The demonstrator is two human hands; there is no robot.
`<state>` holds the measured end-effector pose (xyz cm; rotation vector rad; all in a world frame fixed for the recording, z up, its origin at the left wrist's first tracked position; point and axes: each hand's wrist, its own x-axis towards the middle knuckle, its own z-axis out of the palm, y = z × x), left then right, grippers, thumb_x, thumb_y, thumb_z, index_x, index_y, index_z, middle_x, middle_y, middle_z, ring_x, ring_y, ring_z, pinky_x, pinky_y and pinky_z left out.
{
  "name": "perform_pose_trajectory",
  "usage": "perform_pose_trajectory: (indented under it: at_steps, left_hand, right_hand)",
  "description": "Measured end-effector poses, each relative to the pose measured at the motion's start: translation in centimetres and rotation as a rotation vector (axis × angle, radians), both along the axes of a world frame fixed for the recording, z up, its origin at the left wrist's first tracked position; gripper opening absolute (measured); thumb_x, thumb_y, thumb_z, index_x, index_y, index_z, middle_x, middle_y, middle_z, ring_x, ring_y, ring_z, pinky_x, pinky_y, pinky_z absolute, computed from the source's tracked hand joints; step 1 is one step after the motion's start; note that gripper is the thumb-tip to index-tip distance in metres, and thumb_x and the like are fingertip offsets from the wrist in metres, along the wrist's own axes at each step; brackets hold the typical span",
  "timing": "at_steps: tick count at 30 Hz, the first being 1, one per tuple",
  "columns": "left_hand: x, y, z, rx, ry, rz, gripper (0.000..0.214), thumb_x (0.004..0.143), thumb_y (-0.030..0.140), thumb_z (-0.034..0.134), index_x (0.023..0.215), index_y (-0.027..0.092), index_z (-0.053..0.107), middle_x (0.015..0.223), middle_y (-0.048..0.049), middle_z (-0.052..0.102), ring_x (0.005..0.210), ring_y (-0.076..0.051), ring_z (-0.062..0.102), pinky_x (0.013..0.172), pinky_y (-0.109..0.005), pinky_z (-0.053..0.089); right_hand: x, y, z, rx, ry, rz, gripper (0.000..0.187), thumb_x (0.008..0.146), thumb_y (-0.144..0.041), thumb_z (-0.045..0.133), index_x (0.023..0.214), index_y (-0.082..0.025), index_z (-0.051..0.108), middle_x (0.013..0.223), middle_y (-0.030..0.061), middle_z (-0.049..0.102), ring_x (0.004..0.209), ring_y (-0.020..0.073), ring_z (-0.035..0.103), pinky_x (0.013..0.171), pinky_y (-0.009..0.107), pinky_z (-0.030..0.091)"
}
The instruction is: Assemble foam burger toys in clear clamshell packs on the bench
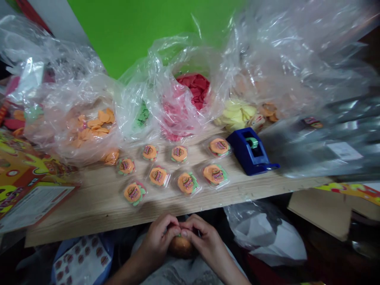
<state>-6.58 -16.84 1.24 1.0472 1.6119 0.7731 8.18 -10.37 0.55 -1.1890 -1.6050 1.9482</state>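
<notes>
Item: we have a small brown burger-shaped piece [181, 246] at lap height, below the board edge (green layer just visible at the top).
Grip: left hand [157, 238] and right hand [205, 237] together, fingertips [184, 233] clamped on its top.
Handling: we judge it light and soft, possibly slick; best held gently by the sides.
Nearby: sticker sheet [82, 260] left of the hands; wrapped burger pieces [158, 176] on the wooden board [89, 211], with a blue tape dispenser [251, 152].
</notes>
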Motion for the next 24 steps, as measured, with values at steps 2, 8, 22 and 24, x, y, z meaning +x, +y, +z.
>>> perform_pose_trajectory:
  at_steps: [2,8,22,24]
  left_hand:
    - [0.2,0.0,-0.1,-0.029,0.020,0.028,0.018,0.082,0.034,0.047,0.075,0.019,0.054,0.075,-0.0012,0.058,0.072,-0.015,0.051,0.069,-0.025,0.040]
    - [0.6,0.0,-0.2,-0.024,0.103,0.119,0.015,0.080,0.033,0.046,0.078,0.020,0.051,0.076,-0.0009,0.056,0.073,-0.016,0.050,0.069,-0.026,0.041]
    - [-0.5,2.1,0.5,-0.092,0.083,-0.057,0.025,0.085,0.036,0.039,0.080,0.018,0.056,0.077,-0.0026,0.060,0.076,-0.016,0.055,0.072,-0.027,0.042]
    - [-1.1,2.7,1.7,-0.057,0.049,-0.032,0.026,0.086,0.036,0.041,0.091,0.018,0.060,0.090,-0.0043,0.064,0.087,-0.018,0.057,0.081,-0.028,0.043]
  right_hand:
    - [0.0,0.3,0.4,0.025,-0.007,0.015,0.017,0.076,-0.032,0.061,0.067,-0.018,0.066,0.069,0.0019,0.058,0.070,0.0171,0.055,0.065,0.027,0.042]
    - [0.2,0.6,0.8,0.021,0.020,0.009,0.015,0.079,-0.031,0.060,0.070,-0.019,0.064,0.072,0.0015,0.059,0.071,0.0167,0.054,0.067,0.026,0.042]
    - [0.1,1.3,-0.1,-0.290,0.093,-0.262,0.032,0.060,-0.046,0.074,0.059,-0.015,0.062,0.058,-0.0012,0.058,0.058,0.0127,0.048,0.058,0.025,0.040]
    - [0.5,2.0,0.2,-0.280,0.106,-0.324,0.034,0.063,-0.048,0.072,0.064,-0.016,0.061,0.061,-0.0016,0.057,0.060,0.0120,0.048,0.060,0.025,0.039]
